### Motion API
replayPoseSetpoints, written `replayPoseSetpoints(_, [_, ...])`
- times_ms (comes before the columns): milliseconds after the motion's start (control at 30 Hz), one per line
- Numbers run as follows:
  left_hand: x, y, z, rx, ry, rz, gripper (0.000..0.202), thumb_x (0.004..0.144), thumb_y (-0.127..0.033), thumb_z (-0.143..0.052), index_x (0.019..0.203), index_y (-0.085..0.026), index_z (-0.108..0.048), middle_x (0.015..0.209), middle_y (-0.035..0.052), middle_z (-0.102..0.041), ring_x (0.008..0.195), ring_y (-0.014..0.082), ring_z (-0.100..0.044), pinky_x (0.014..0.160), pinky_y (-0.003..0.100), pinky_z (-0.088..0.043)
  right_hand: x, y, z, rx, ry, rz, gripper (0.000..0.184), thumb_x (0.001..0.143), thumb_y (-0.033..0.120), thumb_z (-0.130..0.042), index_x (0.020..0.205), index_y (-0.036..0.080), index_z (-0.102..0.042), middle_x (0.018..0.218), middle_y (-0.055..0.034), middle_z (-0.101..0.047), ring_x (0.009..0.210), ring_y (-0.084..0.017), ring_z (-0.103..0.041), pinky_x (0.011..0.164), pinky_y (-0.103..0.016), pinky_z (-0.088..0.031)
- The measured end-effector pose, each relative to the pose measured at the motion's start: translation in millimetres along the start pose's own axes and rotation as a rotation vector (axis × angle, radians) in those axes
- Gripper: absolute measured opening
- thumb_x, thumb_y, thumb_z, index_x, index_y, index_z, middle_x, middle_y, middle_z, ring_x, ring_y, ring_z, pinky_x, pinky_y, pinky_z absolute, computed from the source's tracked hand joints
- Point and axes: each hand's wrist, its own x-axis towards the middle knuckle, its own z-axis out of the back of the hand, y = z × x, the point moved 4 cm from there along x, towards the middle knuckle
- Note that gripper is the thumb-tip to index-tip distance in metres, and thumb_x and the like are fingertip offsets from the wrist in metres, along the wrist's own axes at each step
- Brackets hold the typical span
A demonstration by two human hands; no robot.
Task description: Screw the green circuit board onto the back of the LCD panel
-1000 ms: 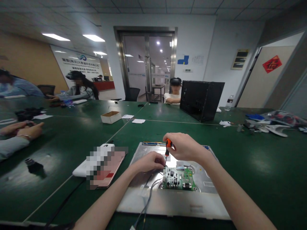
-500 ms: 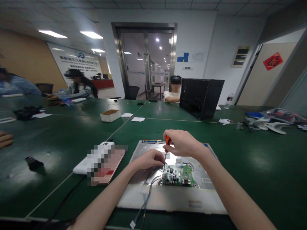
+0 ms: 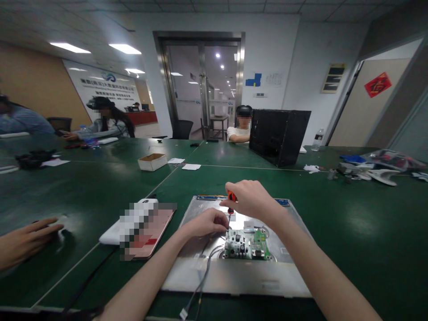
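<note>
A silver metal panel (image 3: 234, 276) lies flat on the green table in front of me, with a small green circuit board (image 3: 247, 244) on it. My right hand (image 3: 252, 200) is closed round the orange-handled screwdriver (image 3: 230, 203), held upright with its tip at the board's upper left corner. My left hand (image 3: 203, 224) is pinched close to the screwdriver shaft, just left of the board; whether it touches the shaft or a screw I cannot tell. Grey wires (image 3: 200, 285) run from the board toward the panel's near edge.
A pink phone on a white object (image 3: 140, 232) lies left of the panel. Another person's hand (image 3: 23, 240) rests on the table at far left. A black computer case (image 3: 279, 136), a small cardboard box (image 3: 152, 161) and parts at far right (image 3: 374, 171) stand farther back. Other people sit opposite.
My hands stay at the board's corner with the screwdriver; the view has shifted slightly. The other person's hand at far left has come forward onto the small dark object on the table.
</note>
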Motion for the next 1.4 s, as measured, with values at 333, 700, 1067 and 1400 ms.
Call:
replayPoseSetpoints(333, [1.0, 1.1, -1.0, -0.015, 0.000, 0.000, 0.008, 0.063, -0.021, -0.063, 0.068, -0.015, -0.063, 0.059, -0.0034, -0.058, 0.058, 0.0126, -0.052, 0.057, 0.022, -0.041, -2.4, 4.3, 1.5, 0.129, -0.012, 0.060, 0.015, 0.079, 0.022, -0.056, 0.093, 0.022, -0.054, 0.089, -0.0011, -0.067, 0.075, -0.016, -0.059, 0.053, -0.026, -0.023])
replayPoseSetpoints(700, [3.4, 10.1, -1.5, -0.034, 0.009, 0.007, 0.011, 0.064, -0.022, -0.064, 0.072, -0.015, -0.063, 0.063, -0.0025, -0.060, 0.060, 0.0132, -0.054, 0.058, 0.023, -0.042, -0.1, 10.6, 4.2, 0.120, 0.071, 0.090, 0.016, 0.076, 0.025, -0.057, 0.092, 0.021, -0.055, 0.091, -0.0025, -0.068, 0.076, -0.017, -0.060, 0.052, -0.026, -0.025])
replayPoseSetpoints(1067, [0.2, -0.5, -0.9, 0.013, 0.007, 0.000, 0.009, 0.064, -0.023, -0.064, 0.069, -0.015, -0.062, 0.062, -0.0024, -0.059, 0.059, 0.0128, -0.053, 0.058, 0.023, -0.041, -1.7, -1.0, 4.0, 0.034, 0.075, -0.008, 0.026, 0.086, 0.047, -0.052, 0.084, 0.022, -0.059, 0.080, -0.0041, -0.067, 0.072, -0.018, -0.060, 0.053, -0.027, -0.024])
replayPoseSetpoints(1400, [-0.1, 0.2, -1.5, 0.032, -0.002, 0.014, 0.008, 0.065, -0.022, -0.062, 0.069, -0.015, -0.063, 0.060, -0.0030, -0.058, 0.058, 0.0123, -0.051, 0.055, 0.022, -0.039, -0.9, 1.3, 1.5, 0.069, 0.019, 0.051, 0.012, 0.083, 0.031, -0.054, 0.092, 0.022, -0.055, 0.083, -0.0021, -0.066, 0.069, -0.015, -0.056, 0.051, -0.027, -0.020])
